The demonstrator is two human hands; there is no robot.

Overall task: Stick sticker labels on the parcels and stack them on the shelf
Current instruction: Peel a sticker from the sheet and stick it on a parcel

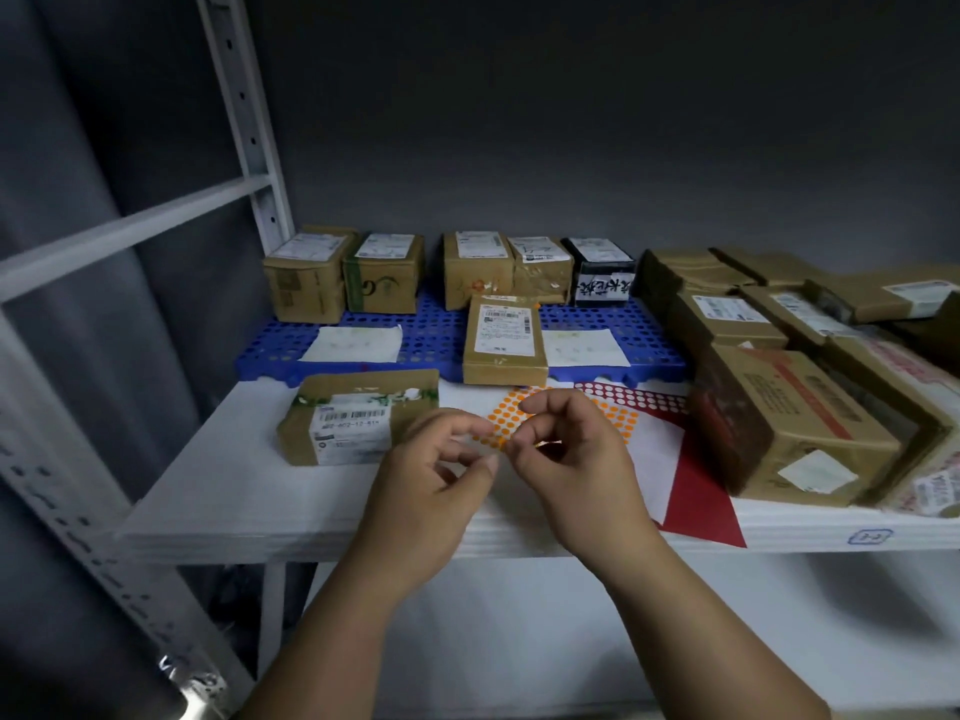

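Observation:
An orange dot-sticker sheet (511, 407) lies on the white shelf board (249, 491), with a red dot-sticker sheet (628, 397) beside it. My left hand (436, 459) and my right hand (566, 449) meet just above the orange sheet's near edge, fingertips pinching at it. Whether a sticker is between the fingers is too small to tell. A brown parcel (353, 418) with a barcode label lies just left of my left hand. Another labelled parcel (504, 340) sits on the blue perforated mat (431, 335) behind the sheets.
Several brown parcels (384, 272) and one black one (602, 278) line the back of the mat. Two white papers (353, 345) lie on the mat. A heap of larger parcels (789, 423) fills the right side. A white shelf upright (244, 122) rises at left.

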